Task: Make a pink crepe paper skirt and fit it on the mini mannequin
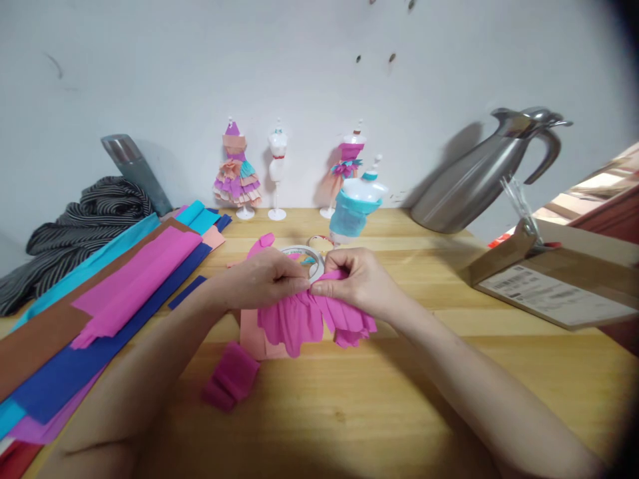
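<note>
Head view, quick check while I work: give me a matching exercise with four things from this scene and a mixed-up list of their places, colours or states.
Column one:
1. Pleated pink paper
2. Metal jug
3. Striped cloth
4. Frontmost mannequin

Column two:
A. Silver, with a curved handle
B. White, with a blue wrap around its torso
C. Pinched by the left hand and the right hand
D. Crumpled in a heap at the left

Pairs: 1-C, 2-A, 3-D, 4-B
</note>
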`<state>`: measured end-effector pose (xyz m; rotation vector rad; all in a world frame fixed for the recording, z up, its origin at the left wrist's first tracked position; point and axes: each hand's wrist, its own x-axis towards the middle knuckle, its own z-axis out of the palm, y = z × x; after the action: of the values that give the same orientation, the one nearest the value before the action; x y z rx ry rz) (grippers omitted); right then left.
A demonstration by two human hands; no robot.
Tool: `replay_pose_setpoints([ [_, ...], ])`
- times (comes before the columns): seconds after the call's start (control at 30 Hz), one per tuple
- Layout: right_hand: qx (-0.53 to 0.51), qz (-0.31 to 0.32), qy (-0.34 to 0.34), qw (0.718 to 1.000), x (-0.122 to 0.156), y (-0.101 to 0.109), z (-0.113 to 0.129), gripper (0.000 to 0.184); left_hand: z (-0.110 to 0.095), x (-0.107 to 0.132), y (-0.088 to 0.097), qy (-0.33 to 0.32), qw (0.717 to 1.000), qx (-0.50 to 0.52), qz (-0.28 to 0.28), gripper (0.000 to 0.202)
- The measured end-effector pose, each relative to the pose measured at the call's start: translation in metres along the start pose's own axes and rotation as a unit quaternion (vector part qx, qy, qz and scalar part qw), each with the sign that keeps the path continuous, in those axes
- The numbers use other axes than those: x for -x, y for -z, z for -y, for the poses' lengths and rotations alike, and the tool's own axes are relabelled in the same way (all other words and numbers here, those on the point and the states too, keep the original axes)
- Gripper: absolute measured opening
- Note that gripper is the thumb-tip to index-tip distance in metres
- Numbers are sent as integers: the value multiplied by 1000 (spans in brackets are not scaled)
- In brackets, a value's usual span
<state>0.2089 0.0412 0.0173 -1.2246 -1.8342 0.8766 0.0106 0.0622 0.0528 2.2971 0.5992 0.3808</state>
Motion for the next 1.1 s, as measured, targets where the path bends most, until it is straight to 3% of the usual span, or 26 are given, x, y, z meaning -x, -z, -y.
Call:
replay_pose_setpoints([
  [0.17, -7, 10, 1, 1000, 0, 2, 1, 53, 3, -1, 0, 31, 998, 59, 17, 38],
  [0.33, -1, 4, -11, 1000, 2, 1, 3, 47, 1, 0, -2, 72, 992, 102, -4, 46],
  [0.53, -7, -18, -6, 1000, 2, 1, 3, 48, 5, -1, -4, 73, 983, 166, -27, 44],
  [0.77, -210, 109, -68, 969, 6, 19, 12, 50, 20, 1, 1, 71, 959, 273, -16, 39],
  [0.9, -228, 115, -95, 962, 6, 26, 13, 44, 24, 2, 5, 42, 967, 251, 5, 38],
  [1.1, -199, 124, -58, 970, 4, 29, 11, 39, 23, 3, 7, 13, 983, 183, -21, 38],
])
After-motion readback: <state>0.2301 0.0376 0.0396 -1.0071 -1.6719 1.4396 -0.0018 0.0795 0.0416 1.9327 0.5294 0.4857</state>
